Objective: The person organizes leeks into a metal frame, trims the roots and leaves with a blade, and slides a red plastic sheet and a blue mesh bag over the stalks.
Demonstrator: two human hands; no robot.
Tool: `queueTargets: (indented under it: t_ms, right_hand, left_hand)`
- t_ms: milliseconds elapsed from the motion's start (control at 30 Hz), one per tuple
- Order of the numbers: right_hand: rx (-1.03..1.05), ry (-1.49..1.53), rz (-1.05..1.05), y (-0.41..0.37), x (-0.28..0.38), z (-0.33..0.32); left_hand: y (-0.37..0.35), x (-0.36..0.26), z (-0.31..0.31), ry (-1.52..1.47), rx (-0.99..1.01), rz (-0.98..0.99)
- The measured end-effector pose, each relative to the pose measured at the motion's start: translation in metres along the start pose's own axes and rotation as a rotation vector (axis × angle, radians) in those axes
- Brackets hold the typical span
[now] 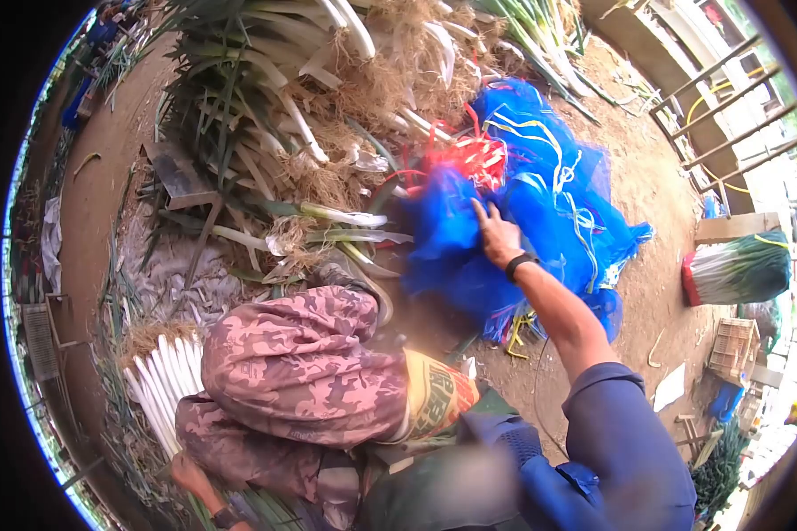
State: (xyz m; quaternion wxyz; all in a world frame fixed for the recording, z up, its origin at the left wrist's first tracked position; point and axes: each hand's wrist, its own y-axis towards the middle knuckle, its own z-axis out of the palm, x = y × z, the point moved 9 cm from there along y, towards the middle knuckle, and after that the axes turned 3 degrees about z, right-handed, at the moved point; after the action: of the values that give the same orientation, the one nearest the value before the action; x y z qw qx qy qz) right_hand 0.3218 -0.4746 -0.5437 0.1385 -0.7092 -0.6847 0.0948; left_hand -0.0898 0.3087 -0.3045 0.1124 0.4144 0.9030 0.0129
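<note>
My right hand [498, 237], with a dark band at the wrist, is on the pile of blue mesh bags [567, 195] and grips a bunched blue mesh bag [447, 217], which is blurred. A bunch of red ties [478, 161] lies just beyond my fingers. At the lower left, my left hand [190, 478] is beside my knee, at the lower part of a row of trimmed green onions [164, 372] with clean white stalks. Its fingers are mostly hidden, so their grip cannot be made out.
A large heap of long green onions [283, 115] with rooty ends lies ahead. A metal plate [179, 173] juts from its left side. On the right are a wrapped green onion bundle [739, 268], a crate [733, 345] and a metal railing [726, 115]. Yellow ties [521, 332] lie by the mesh.
</note>
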Motion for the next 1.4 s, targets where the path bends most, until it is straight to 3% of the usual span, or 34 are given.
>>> queueTargets:
  t_ms: [33, 133, 200, 300, 433, 500, 600, 700, 767, 833, 900, 967, 1033, 1100, 1133, 1167, 1233, 1300, 1333, 1367, 1400]
  right_hand:
    - [0.071, -0.039, -0.059, 0.005, -0.022, 0.017]
    - [-0.057, 0.077, 0.049, -0.013, -0.091, -0.018]
    - [-0.035, 0.323, 0.318, -0.051, -0.167, -0.036]
    - [-0.047, 0.171, 0.696, -0.13, -0.305, -0.028]
    - [-0.009, 0.114, 1.114, -0.243, -0.386, -0.007]
    - [0.001, 0.097, 1.091, -0.258, -0.387, 0.011]
    - [-0.014, 0.109, 0.895, -0.235, -0.362, 0.032]
    - [0.039, 0.052, 0.693, -0.161, -0.286, 0.05]
    - [0.016, -0.014, 0.146, -0.112, -0.183, 0.037]
    - [0.214, 0.008, -0.05, -0.075, -0.129, 0.056]
    - [0.707, -0.3, -0.236, -0.057, -0.071, 0.032]
    - [0.635, -0.281, -0.331, -0.009, -0.029, -0.01]
    - [0.237, -0.163, -0.197, 0.037, 0.019, -0.105]
    - [-0.123, 0.054, -0.144, 0.094, 0.035, -0.143]
    - [-0.179, 0.074, -0.087, 0.12, 0.034, -0.144]
    - [-0.232, 0.097, -0.032, 0.143, 0.033, -0.14]
    - [-0.069, 0.073, 0.087, 0.187, 0.013, -0.083]
    - [0.179, 0.011, -0.125, 0.201, 0.017, -0.015]
    - [-0.087, 0.161, -0.151, 0.223, -0.012, 0.03]
    - [-0.218, 0.214, -0.063, 0.205, -0.009, 0.033]
    - [-0.065, 0.172, 0.055, 0.198, -0.012, 0.039]
  left_hand:
    - [-0.002, -0.006, -0.004, 0.004, 0.005, -0.007]
    - [-0.007, -0.024, -0.004, 0.018, 0.036, -0.125]
    - [-0.003, 0.006, 0.002, 0.042, 0.04, -0.165]
    - [-0.008, -0.005, -0.001, -0.032, 0.022, -0.209]
    - [-0.009, -0.021, -0.004, -0.079, 0.034, -0.248]
    - [-0.008, -0.008, 0.0, -0.071, 0.025, -0.257]
    - [-0.008, -0.014, -0.002, -0.057, 0.015, -0.262]
    - [-0.01, -0.014, -0.003, -0.104, 0.02, -0.284]
    - [-0.013, 0.0, -0.001, -0.149, 0.023, -0.317]
    - [-0.013, 0.015, 0.0, -0.125, -0.006, -0.246]
    - [-0.017, -0.011, -0.007, -0.071, -0.022, -0.239]
    - [-0.018, -0.018, -0.013, -0.013, -0.03, -0.235]
    - [-0.016, -0.018, -0.01, -0.051, 0.012, -0.119]
    - [-0.019, -0.018, -0.012, -0.013, 0.004, -0.176]
    - [-0.022, -0.014, -0.013, 0.028, -0.01, -0.226]
    - [-0.024, -0.009, -0.015, 0.036, -0.009, -0.242]
    - [-0.028, 0.002, -0.016, 0.043, 0.032, -0.209]
    - [-0.034, 0.014, -0.019, 0.05, 0.01, -0.216]
    - [-0.036, 0.014, -0.02, 0.042, -0.009, -0.194]
    - [-0.038, 0.016, -0.018, 0.046, -0.003, -0.206]
    - [-0.039, 0.015, -0.018, 0.018, -0.022, -0.186]
